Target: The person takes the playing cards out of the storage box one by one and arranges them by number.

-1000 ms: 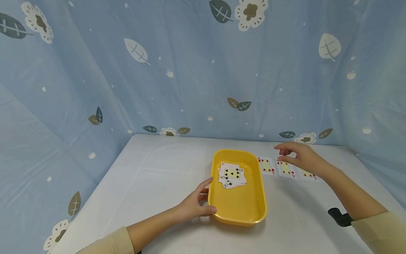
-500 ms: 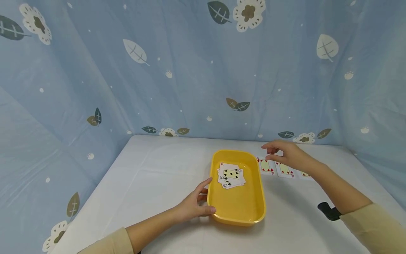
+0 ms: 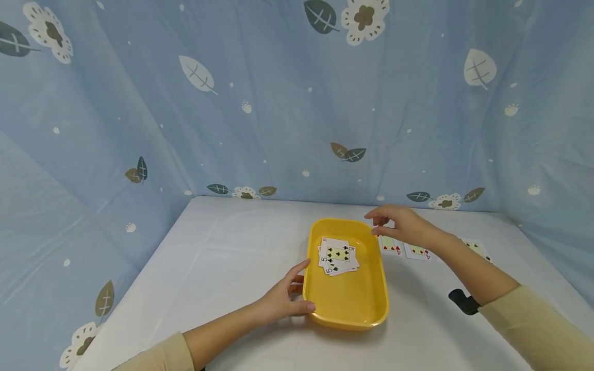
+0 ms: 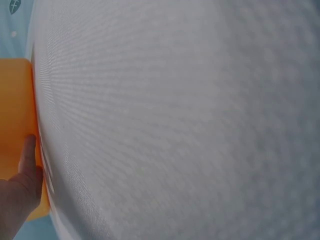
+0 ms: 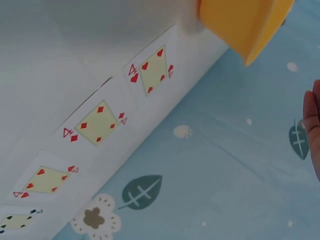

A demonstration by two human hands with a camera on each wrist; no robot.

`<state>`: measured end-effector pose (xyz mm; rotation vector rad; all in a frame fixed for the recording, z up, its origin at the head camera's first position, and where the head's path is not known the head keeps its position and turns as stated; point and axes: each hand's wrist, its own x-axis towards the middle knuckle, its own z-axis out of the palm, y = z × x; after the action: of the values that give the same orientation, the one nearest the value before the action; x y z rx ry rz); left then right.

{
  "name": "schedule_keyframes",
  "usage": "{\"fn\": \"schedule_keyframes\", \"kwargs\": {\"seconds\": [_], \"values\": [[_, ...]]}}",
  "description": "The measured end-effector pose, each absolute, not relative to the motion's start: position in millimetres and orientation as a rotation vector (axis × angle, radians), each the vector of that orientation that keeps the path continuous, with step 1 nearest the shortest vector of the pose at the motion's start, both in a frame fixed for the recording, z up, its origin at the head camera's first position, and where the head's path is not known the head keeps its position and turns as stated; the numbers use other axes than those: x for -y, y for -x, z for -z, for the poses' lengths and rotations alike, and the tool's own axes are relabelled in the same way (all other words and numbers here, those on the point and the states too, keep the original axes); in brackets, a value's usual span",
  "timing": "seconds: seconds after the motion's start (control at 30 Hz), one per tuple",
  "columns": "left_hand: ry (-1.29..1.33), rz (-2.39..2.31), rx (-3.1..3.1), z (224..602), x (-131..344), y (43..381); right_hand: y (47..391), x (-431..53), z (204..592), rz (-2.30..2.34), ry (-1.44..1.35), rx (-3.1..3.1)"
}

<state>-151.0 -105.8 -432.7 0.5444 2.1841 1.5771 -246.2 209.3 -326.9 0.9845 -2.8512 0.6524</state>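
My left hand (image 3: pixel 280 300) and right hand (image 3: pixel 402 224) are bare. I wear plain beige sleeves: the left sleeve (image 3: pixel 158 355) at seven o'clock, the right sleeve (image 3: pixel 533 322) at four, each ending in a straight cuff. A rounded black piece (image 3: pixel 459 300) juts at nine o'clock from my right cuff.

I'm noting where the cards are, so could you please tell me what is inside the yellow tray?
The yellow tray holds a pile of playing cards, a black five on top. It covers most of the cards beneath, hiding their number.
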Motion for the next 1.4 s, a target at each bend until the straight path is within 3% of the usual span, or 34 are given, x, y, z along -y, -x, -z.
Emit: {"fn": "schedule_keyframes", "kwargs": {"seconds": [0.63,1.4], "values": [[-0.554,-1.547,-2.242,435,106,151,260,-176,339,-0.686,-1.176,2.941],[-0.551,-1.611,-2.163,435,105,150,281,-146,387,-0.619,-1.370,3.128]]}}
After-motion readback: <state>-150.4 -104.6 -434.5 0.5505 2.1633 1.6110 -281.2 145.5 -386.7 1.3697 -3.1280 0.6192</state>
